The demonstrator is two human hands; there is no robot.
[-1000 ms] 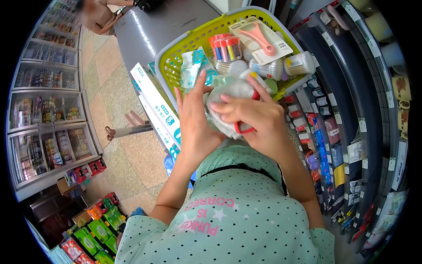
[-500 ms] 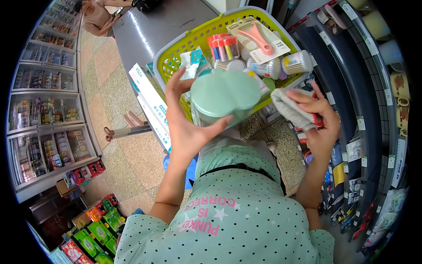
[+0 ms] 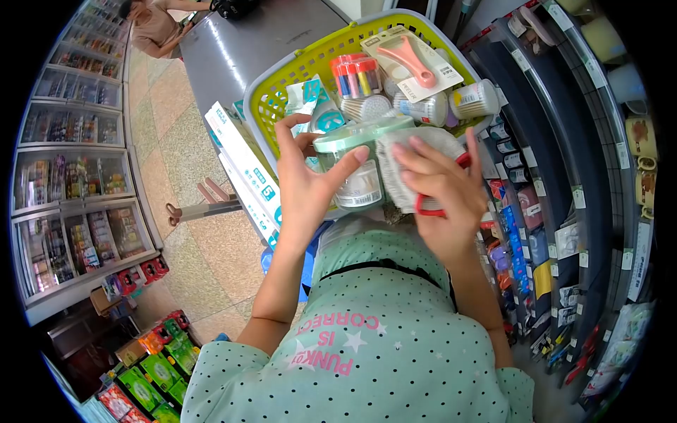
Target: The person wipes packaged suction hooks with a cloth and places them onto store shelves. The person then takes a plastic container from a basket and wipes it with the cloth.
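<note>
My left hand (image 3: 303, 176) grips a clear plastic container with a pale green lid (image 3: 360, 183), its thumb across the front near a barcode label. The container is tilted so its side faces me. In my right hand (image 3: 455, 204) is a grey cloth with red edging (image 3: 398, 173), pressed against the container's right side. Just beyond both hands stands a yellow-green basket (image 3: 289, 70). Inside it are a carded pink peeler (image 3: 409, 60), red-capped markers (image 3: 356, 76), tubs of cotton swabs (image 3: 474, 100) and a white-and-teal packet (image 3: 321, 106).
A long white box (image 3: 243, 166) leans at the basket's left, by a grey counter (image 3: 233, 49). Stocked shelves (image 3: 564, 141) rise close on my right. Glass-fronted cabinets (image 3: 77, 169) line the left wall. Another person (image 3: 155, 28) is at the counter's far end.
The container has tipped from lid-up to side-on. My right hand has moved left, bringing the cloth from beside the container onto its right side.
</note>
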